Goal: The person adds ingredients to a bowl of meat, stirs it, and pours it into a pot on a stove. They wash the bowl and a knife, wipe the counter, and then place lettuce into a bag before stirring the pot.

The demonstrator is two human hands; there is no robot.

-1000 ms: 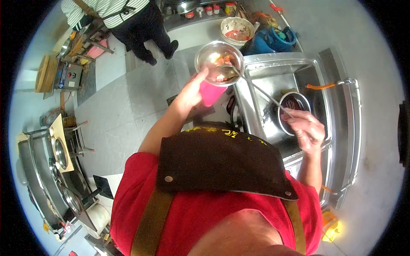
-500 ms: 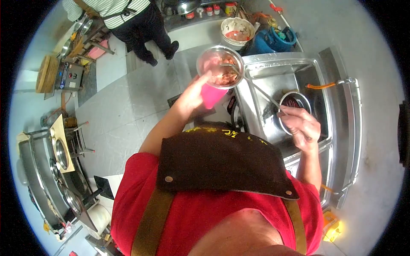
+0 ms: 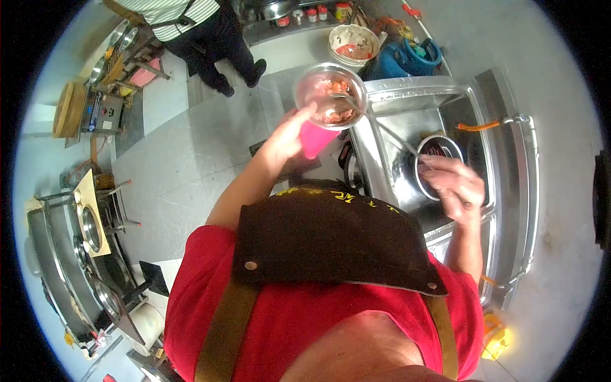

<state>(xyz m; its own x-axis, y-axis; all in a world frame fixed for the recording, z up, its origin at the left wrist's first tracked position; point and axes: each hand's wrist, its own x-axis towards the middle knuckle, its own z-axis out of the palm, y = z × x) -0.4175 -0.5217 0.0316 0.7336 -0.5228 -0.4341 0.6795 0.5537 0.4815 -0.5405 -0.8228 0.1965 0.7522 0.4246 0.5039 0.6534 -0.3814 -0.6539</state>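
My left hand [image 3: 294,130] grips the near-left side of a metal bowl [image 3: 305,83], thumb over its rim. Reddish meat-like pieces [image 3: 334,84] lie in the bowl, and something bright pink [image 3: 315,141] shows beneath it by my palm. In my right hand [image 3: 455,184], closed over the sink, is the end of a ladle's long handle [image 3: 402,145]. The ladle's round head [image 3: 337,108] rests within the metal bowl, among the pieces. Below my right hand a round pot [image 3: 439,140] with dark contents stands in the sink basin.
The steel sink [image 3: 375,143] runs along my right, with an orange-tipped tap [image 3: 480,126] on the wall side. Ahead stand a stained white bucket [image 3: 349,60] and a blue gas cylinder [image 3: 407,60]. Another person [image 3: 210,44] stands at the upper left. A wooden stool [image 3: 67,111] is farther left.
The ladle's head has turned in the metal bowl and now shows its round shape. My right hand has shifted slightly right; the bowl has moved only a little.
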